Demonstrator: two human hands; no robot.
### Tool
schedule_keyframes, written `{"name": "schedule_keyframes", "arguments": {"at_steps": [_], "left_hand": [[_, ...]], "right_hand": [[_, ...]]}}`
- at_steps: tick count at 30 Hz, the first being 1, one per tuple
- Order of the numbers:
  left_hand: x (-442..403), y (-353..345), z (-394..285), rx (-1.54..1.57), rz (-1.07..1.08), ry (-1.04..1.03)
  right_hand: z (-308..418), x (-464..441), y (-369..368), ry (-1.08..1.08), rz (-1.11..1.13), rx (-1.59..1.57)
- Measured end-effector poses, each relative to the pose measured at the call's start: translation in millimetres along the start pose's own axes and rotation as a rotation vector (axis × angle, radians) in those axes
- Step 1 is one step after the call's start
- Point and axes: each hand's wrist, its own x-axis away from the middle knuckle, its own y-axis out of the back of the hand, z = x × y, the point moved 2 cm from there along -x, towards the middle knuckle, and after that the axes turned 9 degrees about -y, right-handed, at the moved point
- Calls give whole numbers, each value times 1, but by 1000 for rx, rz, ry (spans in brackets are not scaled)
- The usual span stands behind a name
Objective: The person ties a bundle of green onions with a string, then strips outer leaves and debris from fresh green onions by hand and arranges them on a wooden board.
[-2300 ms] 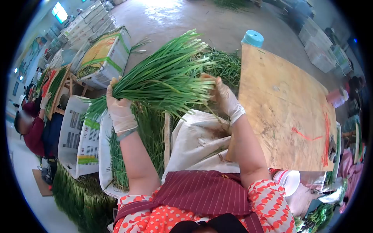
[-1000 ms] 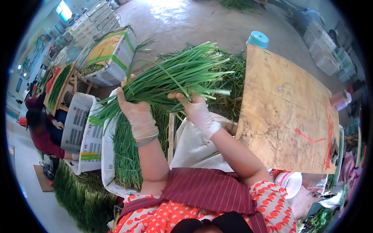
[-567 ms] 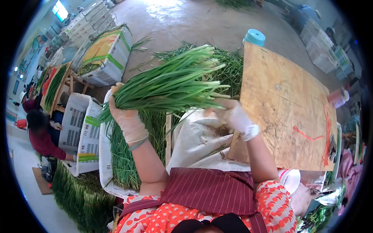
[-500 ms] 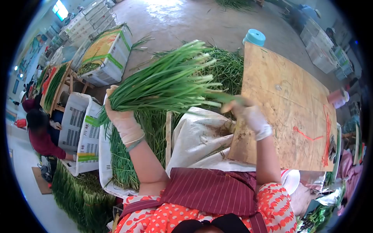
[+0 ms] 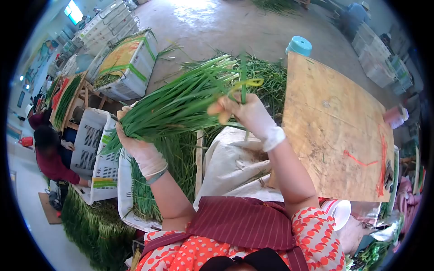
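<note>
My gloved left hand (image 5: 140,149) is wrapped round the leafy end of a bunch of garlic chives (image 5: 181,101), held up in front of me with its pale stem ends pointing up and right. My gloved right hand (image 5: 253,115) is at the right side of the bunch, its fingers closed on a few loose chive leaves. A yellow leaf (image 5: 253,83) sticks out above these fingers. Blur hides exactly where the fingertips meet the bunch. Below, more chives (image 5: 174,158) lie in a white crate (image 5: 124,189).
On my right is a wooden board (image 5: 334,131) with red ties (image 5: 361,159) on it. A blue-lidded container (image 5: 300,46) stands behind it. A white sack (image 5: 230,162) lies before me, with loose greens (image 5: 266,81) beyond. To the left, a co-worker (image 5: 49,153) is beside a white crate (image 5: 90,149).
My right hand has moved left and up from the board's edge to the bunch. A yellow leaf now shows in its fingers. The left hand keeps its hold, and the bunch sits slightly lower.
</note>
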Motion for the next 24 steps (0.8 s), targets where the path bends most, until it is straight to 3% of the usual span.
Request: {"name": "schedule_keyframes", "arguments": {"at_steps": [3, 5, 6, 8, 9, 11, 12, 13, 14, 15, 16, 17, 19, 21, 23, 24], "left_hand": [[0, 2, -6, -23, 88, 26], [-2, 9, -15, -364, -166, -200], [-4, 11, -17, -361, -169, -200], [-5, 17, -20, -401, -229, -227], [-3, 15, -18, -399, -231, -225], [2, 9, -14, -518, -169, -262], [2, 8, -15, -519, -165, -261], [3, 8, -16, -444, -120, -219], [3, 7, -15, -368, -77, -178], [5, 3, -12, -366, -77, -179], [9, -5, -9, -412, -94, -167], [11, -9, -7, -462, -112, -152], [4, 4, -10, -381, -14, -116], [-5, 10, -15, -291, 88, -80], [-5, 9, -18, -196, 400, 73], [-4, 8, -18, -181, 334, 92]], "right_hand": [[-2, 37, 21, -43, 97, -93], [-22, 47, 54, 348, -7, -359], [-26, 49, 74, 458, 149, -603], [-28, 38, 113, 557, 307, -842], [-28, 26, 130, 485, 334, -821], [-30, -6, 133, 154, -62, -133], [-28, -22, 119, -116, -473, 535], [-16, -26, 104, -337, -451, 1028], [-15, -39, 94, -217, -397, 1184], [-26, -45, 86, 23, -380, 906], [-26, -59, 75, 39, -59, 405], [-27, -64, 68, -53, 44, 280], [-30, -76, 50, 16, 189, 175], [-45, -88, 49, -7, 160, -14], [-51, -93, 53, -36, 132, -197], [-31, -78, 46, 28, 226, -343]]}}
